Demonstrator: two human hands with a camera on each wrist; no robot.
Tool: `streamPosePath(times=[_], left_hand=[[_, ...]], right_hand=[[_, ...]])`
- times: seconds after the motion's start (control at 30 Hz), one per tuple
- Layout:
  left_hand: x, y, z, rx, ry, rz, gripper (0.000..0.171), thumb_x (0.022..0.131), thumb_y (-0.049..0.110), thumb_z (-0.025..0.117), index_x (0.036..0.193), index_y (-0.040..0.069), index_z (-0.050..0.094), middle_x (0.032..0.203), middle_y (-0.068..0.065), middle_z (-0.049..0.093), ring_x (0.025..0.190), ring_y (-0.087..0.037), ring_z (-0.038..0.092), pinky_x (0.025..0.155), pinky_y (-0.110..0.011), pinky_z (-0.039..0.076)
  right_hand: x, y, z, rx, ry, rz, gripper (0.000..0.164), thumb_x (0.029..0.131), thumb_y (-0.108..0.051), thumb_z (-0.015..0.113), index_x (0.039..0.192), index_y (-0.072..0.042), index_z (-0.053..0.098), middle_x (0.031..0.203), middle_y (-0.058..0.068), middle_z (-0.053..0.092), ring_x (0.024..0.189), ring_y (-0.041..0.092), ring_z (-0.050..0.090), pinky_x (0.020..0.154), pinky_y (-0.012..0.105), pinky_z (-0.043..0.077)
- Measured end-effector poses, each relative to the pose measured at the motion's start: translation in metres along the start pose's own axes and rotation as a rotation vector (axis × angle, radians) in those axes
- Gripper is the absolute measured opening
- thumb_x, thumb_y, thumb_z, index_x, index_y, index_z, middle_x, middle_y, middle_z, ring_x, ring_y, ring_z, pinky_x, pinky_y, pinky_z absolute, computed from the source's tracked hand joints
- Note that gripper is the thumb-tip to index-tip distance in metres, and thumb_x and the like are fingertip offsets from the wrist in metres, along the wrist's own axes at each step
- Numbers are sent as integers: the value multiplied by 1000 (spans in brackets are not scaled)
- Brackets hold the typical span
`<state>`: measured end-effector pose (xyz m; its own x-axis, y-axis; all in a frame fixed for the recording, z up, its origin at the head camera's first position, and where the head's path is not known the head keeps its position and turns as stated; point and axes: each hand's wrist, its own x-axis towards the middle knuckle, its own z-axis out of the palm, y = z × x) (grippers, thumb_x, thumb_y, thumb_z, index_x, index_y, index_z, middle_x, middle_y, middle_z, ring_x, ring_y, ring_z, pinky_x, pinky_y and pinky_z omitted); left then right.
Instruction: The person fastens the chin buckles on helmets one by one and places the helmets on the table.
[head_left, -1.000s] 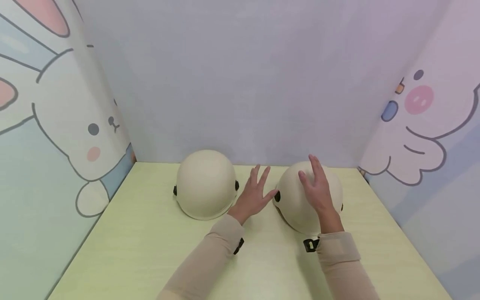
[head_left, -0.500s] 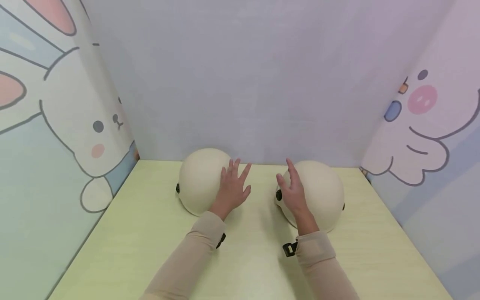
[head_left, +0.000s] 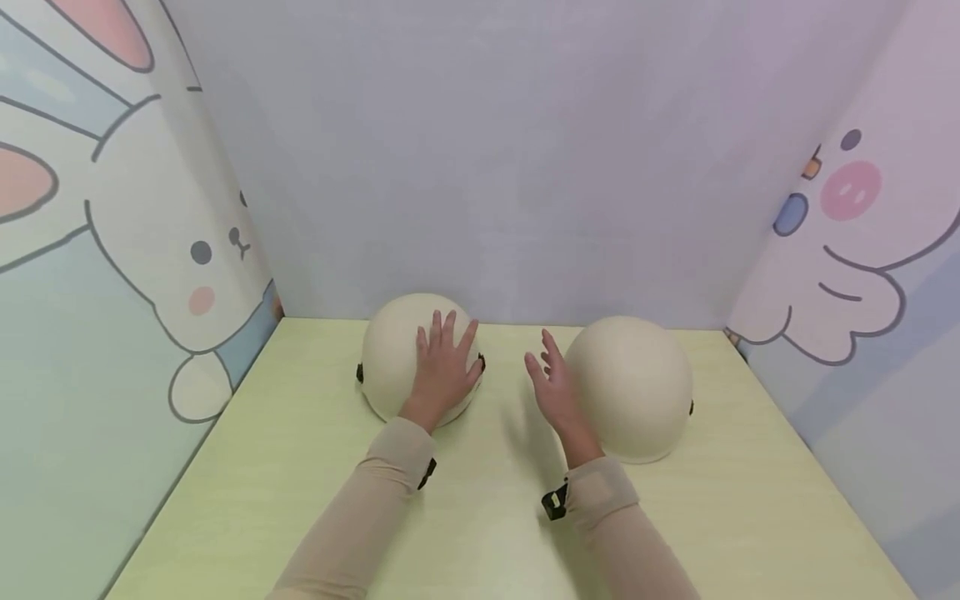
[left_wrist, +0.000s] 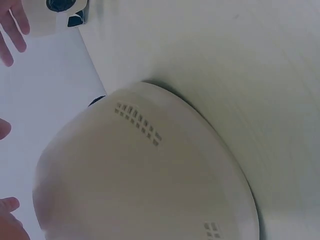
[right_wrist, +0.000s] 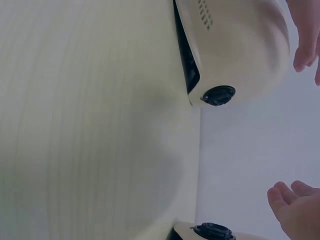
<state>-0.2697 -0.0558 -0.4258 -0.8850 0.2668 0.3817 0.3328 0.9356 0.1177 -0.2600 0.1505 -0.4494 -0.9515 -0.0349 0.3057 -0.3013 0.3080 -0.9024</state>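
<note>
Two cream, dome-shaped helmets with black round side fittings sit dome-up on the table. My left hand (head_left: 444, 358) is over the right half of the left helmet (head_left: 390, 350) in the head view, fingers spread and straight. In the left wrist view that helmet (left_wrist: 130, 165) shows small vent holes, with fingertips at the frame's left edge. Beside the left side of the right helmet (head_left: 637, 383), my right hand (head_left: 555, 392) is raised with thumb and fingers apart, holding nothing. The right wrist view shows the right hand (right_wrist: 297, 210) with fingers slightly bent.
The pale yellow-green table (head_left: 480, 533) meets a plain grey-lilac back wall (head_left: 480, 167) just behind the helmets. Side panels with a cartoon rabbit (head_left: 165, 275) and a cartoon pig (head_left: 862, 250) border it. A black wrist device (head_left: 555, 502) sits at the right cuff.
Both hands have moved left. The left hand went from between the helmets to over the left one; the right hand went from over the right helmet to its left side. The helmets stay put.
</note>
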Motion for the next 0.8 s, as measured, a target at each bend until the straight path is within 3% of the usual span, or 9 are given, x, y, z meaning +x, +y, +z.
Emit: streamPosePath(times=[0.2,0.4,0.8], left_hand=[[-1,-10,-2,-27,-21,-28,64,97,36,55,153,18,33,154,-25,20,143,-46,4,108,-65,7],[-2,-20,-2,-45,-43,-84,65,97,39,53,155,20,30,156,-23,16,143,-44,-1,108,-64,2],[-11,-34,-1,-83,-38,-119,66,97,40,52,156,21,28,157,-24,12,143,-45,-3,107,-66,1]], right_hand=[[-2,3,14,43,-27,108,63,103,-36,49,156,-13,23,155,16,28,135,40,34,106,54,30],[-2,4,31,56,-35,155,63,103,-39,49,156,-16,25,154,15,30,133,36,38,105,52,32],[-3,10,57,66,-74,242,66,101,-39,53,156,-17,25,155,14,29,133,37,38,100,58,36]])
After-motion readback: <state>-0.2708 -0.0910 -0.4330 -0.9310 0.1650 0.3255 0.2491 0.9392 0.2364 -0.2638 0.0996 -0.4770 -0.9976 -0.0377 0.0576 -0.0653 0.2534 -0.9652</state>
